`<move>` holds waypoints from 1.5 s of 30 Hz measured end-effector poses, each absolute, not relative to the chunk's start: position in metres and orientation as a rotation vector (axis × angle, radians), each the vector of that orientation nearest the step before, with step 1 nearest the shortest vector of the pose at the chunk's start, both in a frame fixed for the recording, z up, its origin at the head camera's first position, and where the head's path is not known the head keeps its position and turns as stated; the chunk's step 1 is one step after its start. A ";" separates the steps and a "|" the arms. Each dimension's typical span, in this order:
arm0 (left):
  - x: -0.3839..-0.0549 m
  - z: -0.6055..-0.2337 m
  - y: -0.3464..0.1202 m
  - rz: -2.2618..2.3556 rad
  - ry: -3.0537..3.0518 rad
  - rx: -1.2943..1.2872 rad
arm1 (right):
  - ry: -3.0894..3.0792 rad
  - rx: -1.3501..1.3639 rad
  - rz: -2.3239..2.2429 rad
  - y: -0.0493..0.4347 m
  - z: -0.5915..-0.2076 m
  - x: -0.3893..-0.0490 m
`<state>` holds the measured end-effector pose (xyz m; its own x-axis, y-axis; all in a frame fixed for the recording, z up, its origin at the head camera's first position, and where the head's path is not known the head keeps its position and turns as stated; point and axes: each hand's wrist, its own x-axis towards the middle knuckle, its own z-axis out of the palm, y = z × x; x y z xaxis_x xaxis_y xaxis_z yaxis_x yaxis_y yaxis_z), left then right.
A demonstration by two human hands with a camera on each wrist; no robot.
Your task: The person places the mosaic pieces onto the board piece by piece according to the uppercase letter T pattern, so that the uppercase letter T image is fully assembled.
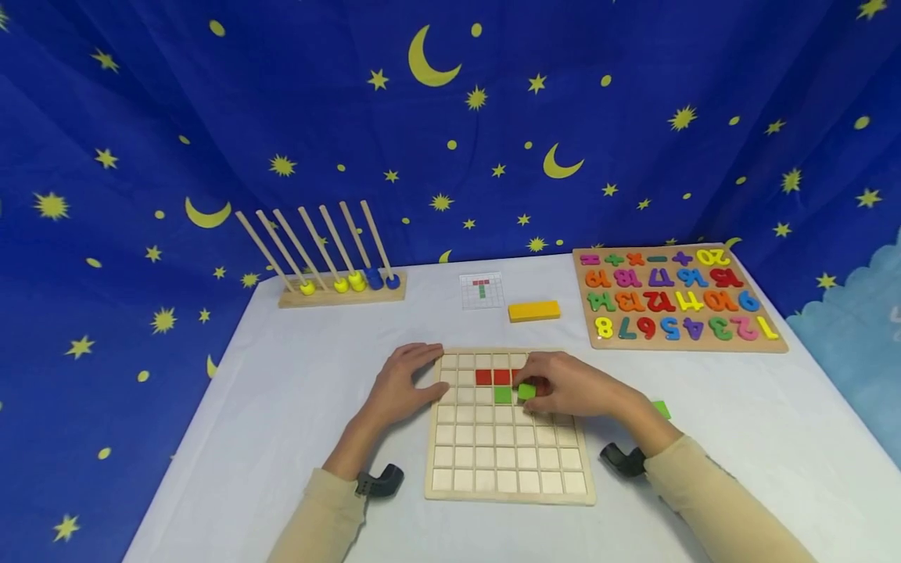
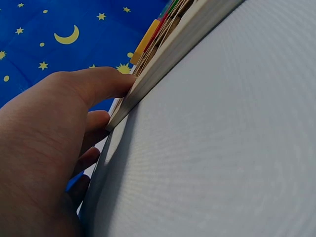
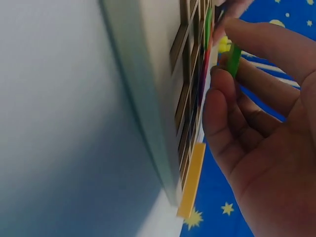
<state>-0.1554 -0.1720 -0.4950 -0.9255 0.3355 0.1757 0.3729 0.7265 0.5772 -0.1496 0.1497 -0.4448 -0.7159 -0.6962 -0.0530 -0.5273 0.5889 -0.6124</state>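
A wooden grid board lies on the table between both hands. Three red squares show in a row in its upper part, with a green square in the cell below the middle one. My right hand pinches another green square block between thumb and fingers, close over the board just right of the placed green one. In the right wrist view this green block appears edge-on between the fingertips. My left hand rests at the board's upper left edge, thumb and index finger spread and touching it.
Behind the board lie a small pattern card and a yellow box. A peg stand with beads stands back left; a number puzzle board lies back right. A green piece shows beyond the right forearm.
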 end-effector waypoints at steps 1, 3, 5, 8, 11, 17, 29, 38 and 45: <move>-0.155 -0.496 -0.172 -0.975 -2.864 -0.590 | 2.530 -1.011 -0.823 0.148 -0.445 -0.148; -0.153 -0.497 -0.172 -0.976 -2.865 -0.588 | 2.520 -1.028 -0.804 0.144 -0.446 -0.146; -0.153 -0.496 -0.173 -0.977 -2.869 -0.581 | 2.513 -1.034 -0.795 0.141 -0.444 -0.144; -0.152 -0.495 -0.173 -0.990 -2.872 -0.566 | 2.497 -1.048 -0.797 0.135 -0.442 -0.143; -0.153 -0.495 -0.173 -0.987 -2.874 -0.564 | 2.496 -1.064 -0.778 0.131 -0.440 -0.142; -0.155 -0.496 -0.173 -0.972 -2.874 -0.569 | 2.491 -1.123 -0.717 0.123 -0.441 -0.141; -0.156 -0.497 -0.172 -0.963 -2.873 -0.570 | 2.468 -1.116 -0.690 0.118 -0.445 -0.140; -0.156 -0.495 -0.171 -0.959 -2.874 -0.574 | 2.450 -1.123 -0.710 0.118 -0.445 -0.141; -0.156 -0.495 -0.170 -0.964 -2.873 -0.569 | 2.419 -1.164 -0.729 0.119 -0.444 -0.140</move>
<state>-0.1556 -0.1703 -0.4949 -0.9302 0.3253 0.1698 0.3619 0.7367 0.5712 -0.1402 0.1190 -0.4443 -0.5968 -0.7969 -0.0940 -0.6124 0.5280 -0.5884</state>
